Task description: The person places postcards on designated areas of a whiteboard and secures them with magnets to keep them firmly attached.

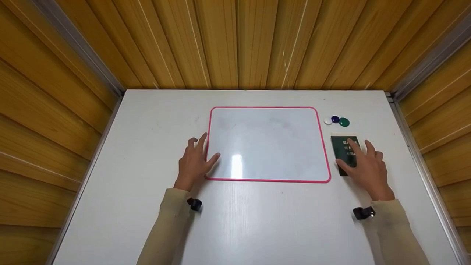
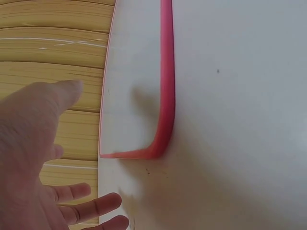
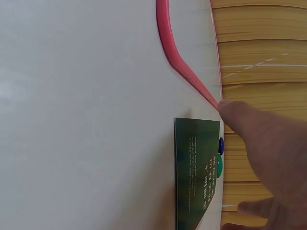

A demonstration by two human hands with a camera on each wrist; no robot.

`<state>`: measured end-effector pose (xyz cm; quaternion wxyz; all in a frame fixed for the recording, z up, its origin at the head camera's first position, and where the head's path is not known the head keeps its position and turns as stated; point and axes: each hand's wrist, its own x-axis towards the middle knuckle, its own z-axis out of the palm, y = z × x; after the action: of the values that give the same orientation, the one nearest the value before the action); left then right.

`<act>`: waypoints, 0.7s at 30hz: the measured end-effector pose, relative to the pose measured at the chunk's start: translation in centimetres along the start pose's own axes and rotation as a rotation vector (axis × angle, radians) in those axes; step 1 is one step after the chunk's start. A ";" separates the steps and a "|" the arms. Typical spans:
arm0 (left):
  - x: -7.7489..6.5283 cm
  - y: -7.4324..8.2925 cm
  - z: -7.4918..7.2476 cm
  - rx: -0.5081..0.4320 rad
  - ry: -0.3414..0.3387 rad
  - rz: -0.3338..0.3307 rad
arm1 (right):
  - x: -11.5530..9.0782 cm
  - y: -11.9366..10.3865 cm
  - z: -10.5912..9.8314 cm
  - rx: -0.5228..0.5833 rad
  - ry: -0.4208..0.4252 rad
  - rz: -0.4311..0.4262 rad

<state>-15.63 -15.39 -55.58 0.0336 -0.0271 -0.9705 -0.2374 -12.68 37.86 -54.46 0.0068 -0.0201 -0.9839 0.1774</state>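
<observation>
A whiteboard [image 1: 265, 143] with a pink rim lies flat on the white table. My left hand [image 1: 193, 162] is at its left edge, fingers spread, the thumb over the board's lower left corner. In the left wrist view, that hand [image 2: 43, 153] appears apart from the pink rim [image 2: 166, 86] and grips nothing. To the right of the board lies a dark green booklet [image 1: 339, 151] with pale printed writing. Over it hovers my right hand [image 1: 368, 171], thumb and fingers apart and partly hiding it. The right wrist view shows the booklet [image 3: 189, 167] below this hand [image 3: 278, 148].
Three round magnet-like discs, one white [image 1: 328, 121], one dark blue [image 1: 335, 119] and one green [image 1: 344, 122], lie together behind the booklet. Wood-patterned walls [image 1: 254, 44] border the table [image 1: 243, 221] at the back and both sides.
</observation>
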 end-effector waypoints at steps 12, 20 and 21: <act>0.2 0.2 0.6 -0.079 -0.028 -0.057 | 0.1 0.2 0.1 0.011 -0.020 0.043; 0.5 0.3 0.9 -0.141 -0.090 -0.119 | 0.2 0.2 0.1 0.022 -0.027 0.060; 0.6 0.3 0.9 -0.144 -0.094 -0.121 | 0.3 0.2 0.1 0.024 -0.030 0.062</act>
<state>-16.23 -14.66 -56.21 -0.0283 0.0183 -0.9513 -0.3065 -12.94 38.04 -54.62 -0.0131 -0.0481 -0.9806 0.1897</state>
